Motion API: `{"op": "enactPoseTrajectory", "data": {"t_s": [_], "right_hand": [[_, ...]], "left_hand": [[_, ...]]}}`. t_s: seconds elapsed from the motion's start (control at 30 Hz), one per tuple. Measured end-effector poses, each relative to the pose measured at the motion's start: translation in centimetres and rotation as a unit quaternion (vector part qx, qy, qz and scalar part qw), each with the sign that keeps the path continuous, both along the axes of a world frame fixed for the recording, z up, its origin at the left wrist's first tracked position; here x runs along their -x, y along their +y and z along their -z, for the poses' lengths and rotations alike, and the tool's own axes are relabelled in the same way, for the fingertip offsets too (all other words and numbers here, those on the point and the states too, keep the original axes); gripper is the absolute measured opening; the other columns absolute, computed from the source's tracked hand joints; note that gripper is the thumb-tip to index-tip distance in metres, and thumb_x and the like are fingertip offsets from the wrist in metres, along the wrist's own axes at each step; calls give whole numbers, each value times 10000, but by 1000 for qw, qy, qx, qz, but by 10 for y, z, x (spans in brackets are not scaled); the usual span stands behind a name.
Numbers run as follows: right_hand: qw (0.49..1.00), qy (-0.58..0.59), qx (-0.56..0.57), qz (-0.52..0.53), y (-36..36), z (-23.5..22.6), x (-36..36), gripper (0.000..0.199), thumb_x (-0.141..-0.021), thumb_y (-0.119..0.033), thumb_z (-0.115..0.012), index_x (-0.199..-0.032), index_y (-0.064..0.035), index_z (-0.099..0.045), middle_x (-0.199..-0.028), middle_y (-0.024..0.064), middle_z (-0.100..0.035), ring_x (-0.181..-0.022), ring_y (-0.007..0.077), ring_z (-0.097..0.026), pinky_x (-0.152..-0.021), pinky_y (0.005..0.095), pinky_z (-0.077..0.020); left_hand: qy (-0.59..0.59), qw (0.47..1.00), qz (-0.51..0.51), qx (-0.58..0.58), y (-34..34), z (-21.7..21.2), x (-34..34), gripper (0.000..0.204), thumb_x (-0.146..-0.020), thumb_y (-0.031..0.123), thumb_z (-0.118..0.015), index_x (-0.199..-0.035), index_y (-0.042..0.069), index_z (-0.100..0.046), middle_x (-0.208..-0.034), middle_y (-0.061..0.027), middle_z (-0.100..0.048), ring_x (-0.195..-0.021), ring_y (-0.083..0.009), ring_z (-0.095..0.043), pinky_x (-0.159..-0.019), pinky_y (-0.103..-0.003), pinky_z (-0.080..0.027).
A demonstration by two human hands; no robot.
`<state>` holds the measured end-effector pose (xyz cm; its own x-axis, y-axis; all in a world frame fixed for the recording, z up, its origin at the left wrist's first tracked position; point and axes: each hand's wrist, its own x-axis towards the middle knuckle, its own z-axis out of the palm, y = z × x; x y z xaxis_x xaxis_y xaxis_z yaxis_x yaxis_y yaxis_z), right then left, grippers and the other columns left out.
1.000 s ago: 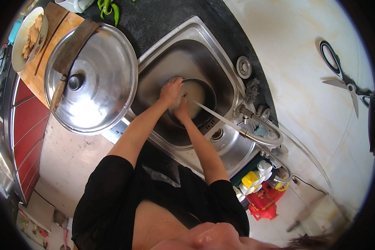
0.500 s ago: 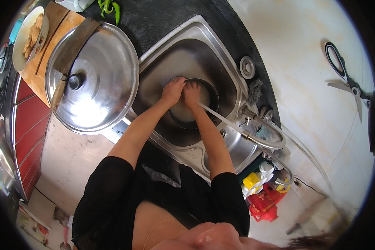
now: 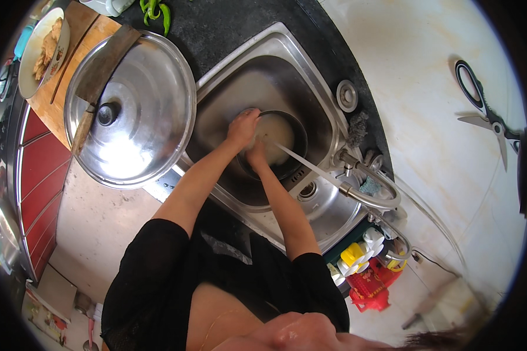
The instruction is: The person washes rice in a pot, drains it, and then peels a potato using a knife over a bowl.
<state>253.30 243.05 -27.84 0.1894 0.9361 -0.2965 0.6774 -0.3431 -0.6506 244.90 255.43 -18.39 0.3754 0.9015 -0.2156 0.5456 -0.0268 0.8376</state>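
Note:
A round metal pot [image 3: 295, 167] with cloudy water in it stands in the stainless steel sink [image 3: 228, 85]. My left hand [image 3: 244, 128] is closed over the left part of its rim. My right hand [image 3: 256, 153] reaches inside the pot, near its left wall, with its fingers hidden by the cloudy water and spray. From the curved tap [image 3: 382, 203], a stream of water [image 3: 310, 164] falls into the pot beside my right hand.
Left of the sink, a large metal lid [image 3: 149, 117] carries a cleaver [image 3: 106, 65]. A wooden cutting board [image 3: 47, 111] lies beyond, bearing a food bowl [image 3: 26, 79]. Green peppers [image 3: 166, 20] lie at the back; a drain strainer [image 3: 346, 95] and scouring pad [image 3: 358, 128] sit right of the sink.
My right hand has moved left and nearer to me inside the pot, out of the direct line of the stream. My left hand stays at the rim.

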Motion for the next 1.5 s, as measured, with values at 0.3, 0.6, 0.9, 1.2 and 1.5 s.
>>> {"op": "enactPoseTrajectory", "data": {"t_s": [0.3, 0.6, 0.9, 1.2, 1.5], "right_hand": [[984, -68, 144, 81, 5, 9, -42, 291, -859, -224, -410, -1038, -29, -530, -979, 215, -555, -922, 381, -515, -784, 409, -402], [959, -270, 89, 8, 52, -44, -22, 533, -745, -236, -531, -1208, -22, -376, -1216, 258, -333, -1171, 432, -253, -918, 537, -252], [967, -202, 26, -152, 7, -8, -7, 417, -728, -192, -544, -1126, -72, -501, -1294, 157, -317, -1221, 353, -252, -936, 523, -251], [881, -321, 213, -275, 48, -106, -68, 355, -768, -270, -503, -1117, -209, -518, -1145, 85, -486, -1058, 281, -447, -867, 441, -348], [972, -175, 9, -155, 52, -23, -100, 381, -733, -199, -512, -1083, -49, -530, -1162, 149, -484, -1110, 332, -403, -914, 425, -323]], "left_hand": [[-22, 1000, 13, 3, -2, 9, -5, 97, -823, 172, -474, -871, 89, -457, -883, -124, -552, -843, -355, -518, -667, -453, -420], [-13, 1000, -9, -20, 0, 4, 1, 99, -821, 170, -479, -871, 87, -459, -882, -123, -550, -837, -357, -518, -664, -449, -423], [19, 1000, 11, 7, 0, 8, 1, 110, -832, 177, -460, -892, 86, -469, -912, -123, -553, -853, -352, -524, -670, -457, -431], [52, 997, 12, -63, -5, 28, -8, 164, -827, 182, -469, -978, 119, -492, -967, -130, -543, -891, -320, -525, -732, -415, -432], [4, 955, 270, -126, -26, 38, -34, 399, -776, 133, -482, -1164, 62, -425, -1222, -130, -411, -1133, -275, -391, -948, -393, -320]]}}
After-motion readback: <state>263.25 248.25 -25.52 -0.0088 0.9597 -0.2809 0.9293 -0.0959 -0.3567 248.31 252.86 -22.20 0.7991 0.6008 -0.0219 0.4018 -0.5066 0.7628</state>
